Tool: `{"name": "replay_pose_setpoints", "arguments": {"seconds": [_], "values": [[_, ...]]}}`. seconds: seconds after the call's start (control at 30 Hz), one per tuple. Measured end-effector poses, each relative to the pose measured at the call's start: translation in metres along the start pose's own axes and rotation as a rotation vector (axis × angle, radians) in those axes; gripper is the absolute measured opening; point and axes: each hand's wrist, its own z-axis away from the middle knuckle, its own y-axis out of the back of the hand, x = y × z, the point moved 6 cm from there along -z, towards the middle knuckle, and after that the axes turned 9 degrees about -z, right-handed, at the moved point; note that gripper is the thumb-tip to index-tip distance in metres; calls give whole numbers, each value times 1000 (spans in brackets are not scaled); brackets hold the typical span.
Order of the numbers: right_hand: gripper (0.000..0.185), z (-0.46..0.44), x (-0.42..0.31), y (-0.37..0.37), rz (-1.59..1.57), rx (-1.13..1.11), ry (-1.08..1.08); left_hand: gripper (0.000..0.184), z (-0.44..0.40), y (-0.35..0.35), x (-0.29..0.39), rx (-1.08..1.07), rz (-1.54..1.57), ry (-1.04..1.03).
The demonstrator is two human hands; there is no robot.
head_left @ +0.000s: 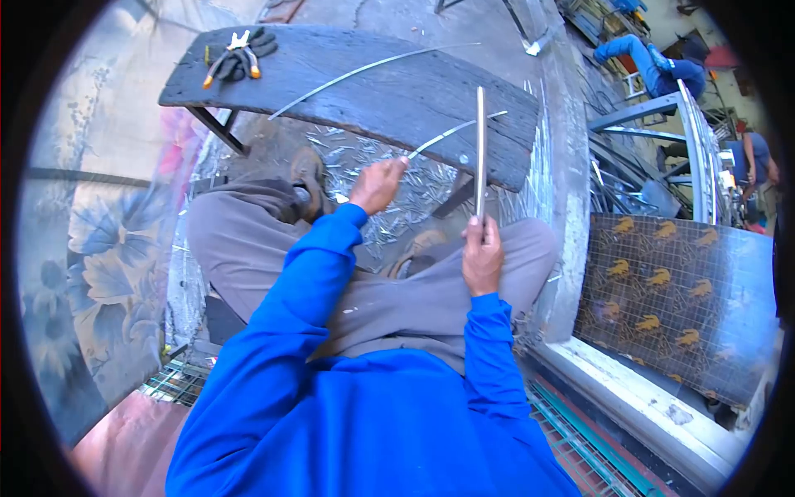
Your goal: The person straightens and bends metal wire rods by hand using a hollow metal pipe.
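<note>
My left hand (378,186) is closed on the near end of a thin silvery metal strip (451,132), which slants up to the right over the bench. In my right hand (483,257) a longer, straight, narrow bar (480,149) stands out away from me, gripped near its lower end between thumb and fingers. The bar crosses in front of the thin strip in view; whether they touch I cannot tell. Another thin, slightly curved strip (364,73) lies across the dark wooden bench (397,95).
Pliers (239,50) with orange-tipped handles rest on dark gloves (263,41) at the bench's left end. Cut metal scraps (344,149) litter the floor. A patterned panel (654,290) and a metal frame (691,149) stand at right. Two people (662,68) are farther back.
</note>
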Motion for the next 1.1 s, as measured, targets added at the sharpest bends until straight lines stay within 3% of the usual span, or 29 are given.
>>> {"name": "replay_pose_setpoints", "arguments": {"seconds": [0.07, 0.17, 0.33, 0.4, 0.43, 0.47, 0.57, 0.6, 0.7, 0.73, 0.8, 0.87, 0.93, 1.07, 1.1], "values": [[35, -5, -4, 2, -1, -32, -43, 56, 10, 12, 7, 29, 9, -6], [36, -9, -64, 12, 20, 59, 288, 56, 12, 14, 7, 53, -21, 20], [38, -8, -96, 16, -147, 78, 426, 56, 14, 20, 9, 24, -81, 70], [35, -10, -66, 5, -83, 46, 358, 55, 13, 21, 10, 42, -70, 63], [32, -11, -61, -3, 175, 35, 461, 55, 13, 23, 11, 59, -69, 57], [32, -12, -50, -5, 176, 31, 466, 55, 13, 24, 10, 64, -66, 58], [31, -19, -31, -7, 336, -44, 94, 55, 11, 28, 14, 68, -81, 70], [31, -15, -42, -7, 338, -54, 87, 55, 14, 26, 11, 66, -80, 83], [34, -10, -78, 5, 76, 84, 333, 56, 9, 24, 8, 41, -69, 86], [34, -7, -82, 6, 77, 87, 327, 58, 9, 22, 6, 42, -64, 71], [36, -3, -89, 5, -213, 84, 311, 60, 5, 21, 7, 56, -52, 30], [37, -12, -61, 0, -200, 82, 314, 61, 4, 22, 7, 51, -59, 49], [38, -27, -30, -24, 426, -198, 209, 62, 2, 23, 5, 55, -66, 68], [39, -27, -51, -18, 283, -78, 153, 63, 2, 21, 3, 35, -50, 115], [39, -22, -64, -14, 186, -4, 304, 63, 4, 23, 7, 28, -65, 87]]}}
